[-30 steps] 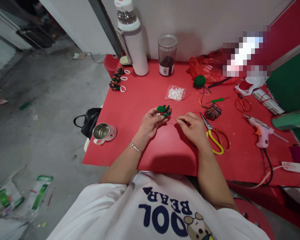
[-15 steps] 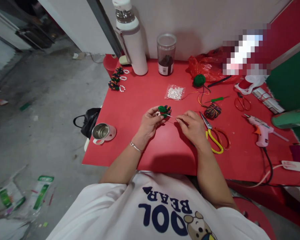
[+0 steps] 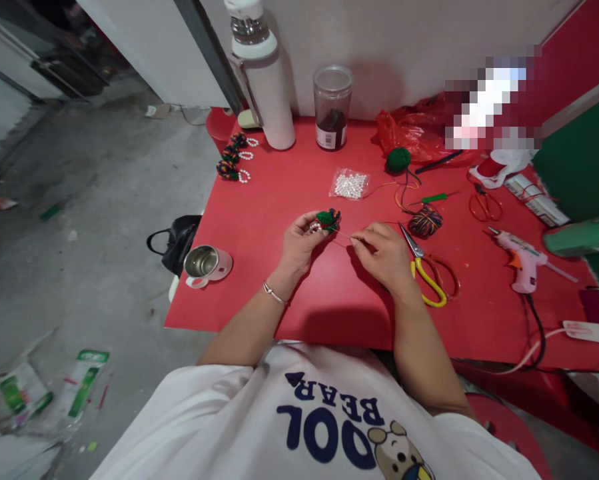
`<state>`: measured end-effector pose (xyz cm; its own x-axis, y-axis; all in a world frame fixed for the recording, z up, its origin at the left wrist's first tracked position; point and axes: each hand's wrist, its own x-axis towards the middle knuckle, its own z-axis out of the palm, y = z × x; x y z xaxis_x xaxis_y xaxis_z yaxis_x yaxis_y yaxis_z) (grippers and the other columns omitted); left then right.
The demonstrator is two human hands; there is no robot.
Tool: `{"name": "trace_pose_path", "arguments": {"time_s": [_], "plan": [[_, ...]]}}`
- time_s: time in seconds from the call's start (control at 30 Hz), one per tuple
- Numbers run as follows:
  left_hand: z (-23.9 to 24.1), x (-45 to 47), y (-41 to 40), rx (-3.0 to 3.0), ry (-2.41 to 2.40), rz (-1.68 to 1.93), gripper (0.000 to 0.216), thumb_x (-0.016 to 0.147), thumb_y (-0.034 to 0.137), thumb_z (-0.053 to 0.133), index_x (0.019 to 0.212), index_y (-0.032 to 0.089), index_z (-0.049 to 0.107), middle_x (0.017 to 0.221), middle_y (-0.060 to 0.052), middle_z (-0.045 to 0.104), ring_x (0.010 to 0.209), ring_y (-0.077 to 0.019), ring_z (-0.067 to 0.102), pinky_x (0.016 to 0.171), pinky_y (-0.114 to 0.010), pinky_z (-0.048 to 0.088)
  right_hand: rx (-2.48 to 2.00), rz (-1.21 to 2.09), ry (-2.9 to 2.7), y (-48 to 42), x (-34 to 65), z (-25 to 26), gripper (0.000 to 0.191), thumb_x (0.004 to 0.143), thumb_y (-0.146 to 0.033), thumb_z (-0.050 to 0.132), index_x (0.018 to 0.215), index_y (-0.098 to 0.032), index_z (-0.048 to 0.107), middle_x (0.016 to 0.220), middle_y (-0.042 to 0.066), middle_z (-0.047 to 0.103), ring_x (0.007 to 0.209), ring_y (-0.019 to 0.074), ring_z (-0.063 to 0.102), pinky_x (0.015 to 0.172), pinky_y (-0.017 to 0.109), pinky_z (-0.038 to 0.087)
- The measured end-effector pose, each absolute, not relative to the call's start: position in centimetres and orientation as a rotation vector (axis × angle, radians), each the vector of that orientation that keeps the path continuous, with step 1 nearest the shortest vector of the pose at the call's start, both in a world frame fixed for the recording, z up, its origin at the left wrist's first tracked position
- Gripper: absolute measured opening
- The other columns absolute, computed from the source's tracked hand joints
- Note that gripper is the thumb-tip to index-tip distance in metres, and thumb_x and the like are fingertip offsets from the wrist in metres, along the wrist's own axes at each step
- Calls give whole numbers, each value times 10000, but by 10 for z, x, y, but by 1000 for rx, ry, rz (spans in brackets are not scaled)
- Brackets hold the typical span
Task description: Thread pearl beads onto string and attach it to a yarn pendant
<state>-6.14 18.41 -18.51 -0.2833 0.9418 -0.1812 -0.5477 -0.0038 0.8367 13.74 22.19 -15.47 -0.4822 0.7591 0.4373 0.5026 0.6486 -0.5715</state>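
My left hand is closed on a small yarn flower of green and mixed colours, with a few white beads at its fingertips. My right hand pinches a thin needle or thread that runs to the flower. Both hands hover just above the red table. A clear bag of white beads lies beyond the hands. Yellow-handled scissors rest just right of my right hand.
A white flask and a jar stand at the back. Finished yarn flowers line the left edge. A green yarn ball, a multicolour ball, red scissors and a pink glue gun lie right. A steel cup sits left.
Hardly anything differs: my right hand has drawn the thread slightly taut and my left hand has shifted a little with the flower.
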Motion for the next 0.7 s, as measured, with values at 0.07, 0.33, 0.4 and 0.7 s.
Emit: {"name": "trace_pose_path", "arguments": {"time_s": [0.07, 0.33, 0.4, 0.7], "plan": [[-185, -61, 184, 538, 1033, 1580, 565, 606, 258, 1035, 1100, 229, 762, 1134, -72, 807, 1040, -268, 784, 1075, -522, 610, -976, 501, -2177, 221, 137, -155, 210, 1028, -274, 608, 961, -212, 798, 861, 54, 674, 829, 206, 637, 788, 343, 486], [-183, -60, 184, 491, 1024, 1578, 584, 570, 249, 1055, 1056, 218, 732, 1055, -63, 819, 949, -242, 803, 984, -447, 643, -983, 497, -2209, 222, 138, -154, 236, 1037, -288, 586, 954, -220, 796, 870, 62, 677, 850, 215, 642, 795, 349, 494], [-182, -60, 184, 493, 1028, 1576, 580, 568, 254, 1056, 1050, 216, 735, 1044, -61, 821, 934, -240, 805, 959, -432, 649, -980, 480, -2224, 222, 138, -153, 242, 1041, -290, 582, 951, -218, 796, 874, 67, 681, 860, 221, 644, 796, 353, 494], [-182, -59, 185, 478, 1044, 1583, 553, 576, 264, 1050, 1032, 217, 742, 1037, -58, 821, 930, -236, 804, 960, -436, 652, -1007, 512, -2222, 221, 139, -151, 220, 1028, -278, 590, 949, -228, 790, 888, 63, 689, 879, 222, 656, 812, 355, 499]]}}
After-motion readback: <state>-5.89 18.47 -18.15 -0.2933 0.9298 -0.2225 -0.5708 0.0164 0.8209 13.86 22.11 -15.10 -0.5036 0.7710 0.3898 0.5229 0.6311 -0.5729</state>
